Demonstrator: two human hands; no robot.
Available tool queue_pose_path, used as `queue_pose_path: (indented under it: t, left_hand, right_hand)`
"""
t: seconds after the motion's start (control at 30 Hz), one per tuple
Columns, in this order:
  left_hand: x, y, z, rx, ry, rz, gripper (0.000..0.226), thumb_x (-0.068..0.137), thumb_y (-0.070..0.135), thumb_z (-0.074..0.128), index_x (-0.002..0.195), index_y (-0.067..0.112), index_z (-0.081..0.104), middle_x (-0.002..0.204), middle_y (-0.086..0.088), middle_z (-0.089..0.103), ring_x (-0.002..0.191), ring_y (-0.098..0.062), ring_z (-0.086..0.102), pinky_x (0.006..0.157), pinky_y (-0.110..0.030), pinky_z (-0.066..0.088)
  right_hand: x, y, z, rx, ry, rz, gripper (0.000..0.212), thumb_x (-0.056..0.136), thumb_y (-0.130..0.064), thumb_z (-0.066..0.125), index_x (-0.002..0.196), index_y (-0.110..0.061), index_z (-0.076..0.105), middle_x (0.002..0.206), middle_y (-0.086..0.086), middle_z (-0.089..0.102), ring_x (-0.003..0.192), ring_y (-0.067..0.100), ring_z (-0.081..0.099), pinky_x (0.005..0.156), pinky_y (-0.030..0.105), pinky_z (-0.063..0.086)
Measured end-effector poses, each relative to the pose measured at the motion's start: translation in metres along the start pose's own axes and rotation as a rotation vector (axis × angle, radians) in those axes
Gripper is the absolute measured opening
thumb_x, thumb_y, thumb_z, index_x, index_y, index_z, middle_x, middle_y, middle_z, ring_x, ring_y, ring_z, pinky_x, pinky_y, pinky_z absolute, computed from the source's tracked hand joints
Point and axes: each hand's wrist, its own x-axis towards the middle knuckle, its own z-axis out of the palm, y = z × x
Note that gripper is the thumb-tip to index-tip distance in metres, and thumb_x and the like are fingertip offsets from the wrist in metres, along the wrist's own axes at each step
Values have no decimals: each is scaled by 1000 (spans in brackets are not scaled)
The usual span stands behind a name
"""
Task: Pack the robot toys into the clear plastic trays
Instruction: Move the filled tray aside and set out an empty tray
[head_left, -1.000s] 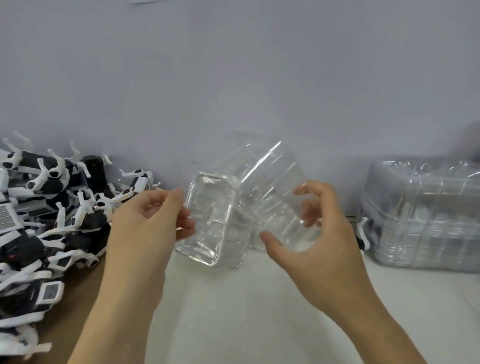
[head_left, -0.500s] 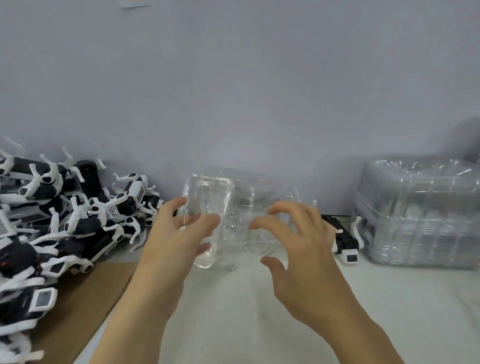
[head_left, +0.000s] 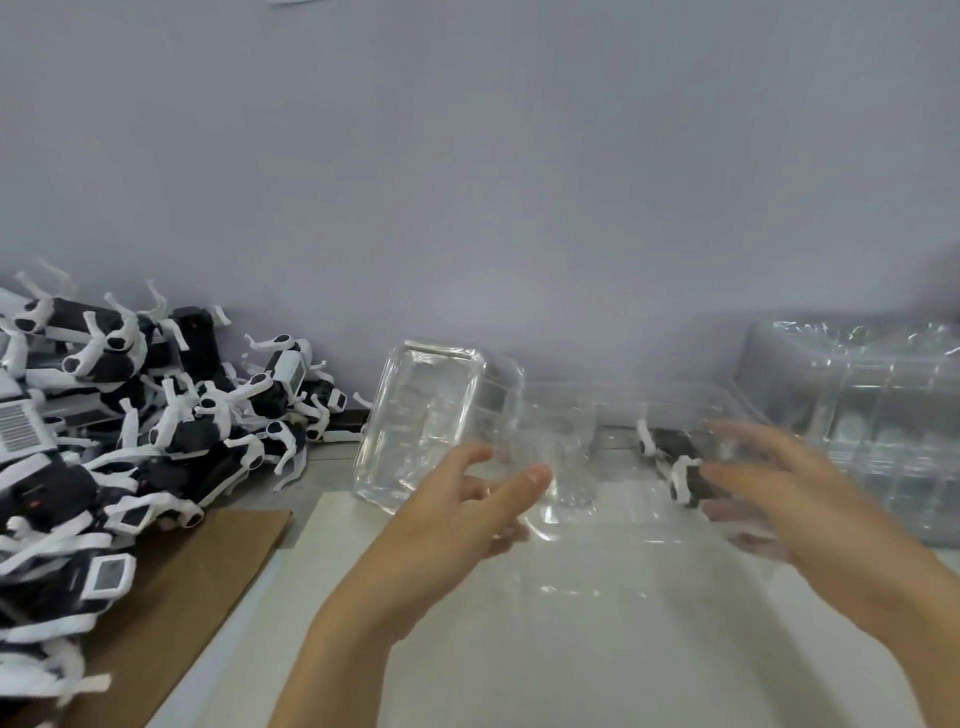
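A hinged clear plastic tray (head_left: 426, 415) is held above the white table. Its left half stands tilted on edge and its right half (head_left: 649, 410) is spread out to the right, blurred. My left hand (head_left: 467, 514) pinches the tray near its middle between thumb and fingers. My right hand (head_left: 784, 488), blurred by motion, holds the right half with fingers spread. One black and white robot toy (head_left: 683, 470) lies against the wall behind the tray, seen through the plastic. A big pile of robot toys (head_left: 156, 415) lies at the left.
A stack of clear plastic trays (head_left: 883, 415) stands at the right by the wall. A brown cardboard sheet (head_left: 182, 597) lies under the toy pile at the left. The white table (head_left: 597, 649) lies below my hands, with a grey wall behind.
The tray has been spread open: its right half swung out to the right with my right hand. My left hand stayed near the tray's middle.
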Motion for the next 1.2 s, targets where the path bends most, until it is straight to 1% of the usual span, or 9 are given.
queue_pose_path:
  t: [0.1, 0.23, 0.33, 0.47, 0.6, 0.7, 0.83, 1.0, 1.2]
  left_hand:
    - [1, 1, -4, 150, 111, 18, 46, 71, 80, 60, 99, 44, 67, 91, 15, 72, 81, -9, 73, 91, -38, 55]
    - [9, -5, -21, 217, 551, 134, 13, 93, 39, 60, 86, 31, 67, 84, 6, 72, 75, -8, 68, 74, -27, 55]
    - [12, -10, -32, 262, 760, 151, 11, 92, 24, 59, 86, 30, 66, 83, 11, 68, 76, 8, 59, 57, -6, 40]
    - [26, -12, -48, 161, 893, 117, 9, 90, 17, 59, 92, 23, 65, 88, 11, 64, 82, -1, 59, 62, -17, 39]
    - [58, -19, -76, 410, 895, 92, 18, 89, 18, 59, 106, 17, 54, 111, -4, 55, 103, -25, 53, 85, -38, 44]
    - [84, -28, -99, 808, 848, 45, 36, 87, 21, 60, 119, 8, 48, 124, -17, 43, 114, -35, 41, 95, -43, 38]
    - [111, -30, -137, 1264, 822, 3, 48, 87, 23, 59, 125, -1, 42, 127, -26, 44, 118, -41, 38, 101, -47, 36]
    - [139, -12, -181, 1416, 719, -306, 77, 92, 46, 57, 144, -3, 29, 141, -20, 47, 131, -38, 43, 110, -52, 30]
    - [145, -23, -197, 1389, 711, -308, 51, 95, 36, 55, 128, -1, 46, 86, -5, 62, 97, -29, 61, 110, -48, 27]
  right_hand:
    - [-2, 8, -20, -63, 4, 179, 42, 83, -20, 74, 96, -59, 66, 89, -13, 75, 89, 22, 71, 54, 29, 55]
    - [0, 19, -22, -178, 3, 252, 48, 83, -21, 73, 81, -68, 61, 107, -10, 65, 90, 23, 69, 52, 30, 56]
    - [0, 14, -9, -216, -115, 253, 50, 82, -22, 70, 77, -71, 60, 109, -12, 62, 91, 23, 68, 54, 33, 58]
    - [-6, -1, -1, -249, -246, 215, 51, 78, -25, 70, 83, -75, 58, 111, -18, 56, 93, 26, 66, 56, 34, 58]
    - [-14, -10, 14, -379, -442, 205, 59, 85, -32, 65, 112, -79, 42, 102, -8, 65, 84, 20, 67, 58, 31, 58]
    - [-12, -1, 30, -592, -462, 225, 61, 93, -42, 51, 144, -54, 20, 119, -3, 59, 91, 12, 64, 78, 29, 56]
    - [-7, 12, 40, -708, -354, 169, 68, 93, -67, 37, 151, -41, 14, 138, 0, 42, 114, 15, 52, 89, 26, 46]
    - [-1, 17, 39, -662, -320, 84, 77, 91, -71, 37, 155, -39, 10, 163, -1, 16, 146, 13, 29, 116, 33, 28]
    - [3, 20, 44, -699, -355, 82, 71, 92, -71, 33, 153, -44, 10, 155, -2, 31, 139, 13, 37, 110, 29, 32]
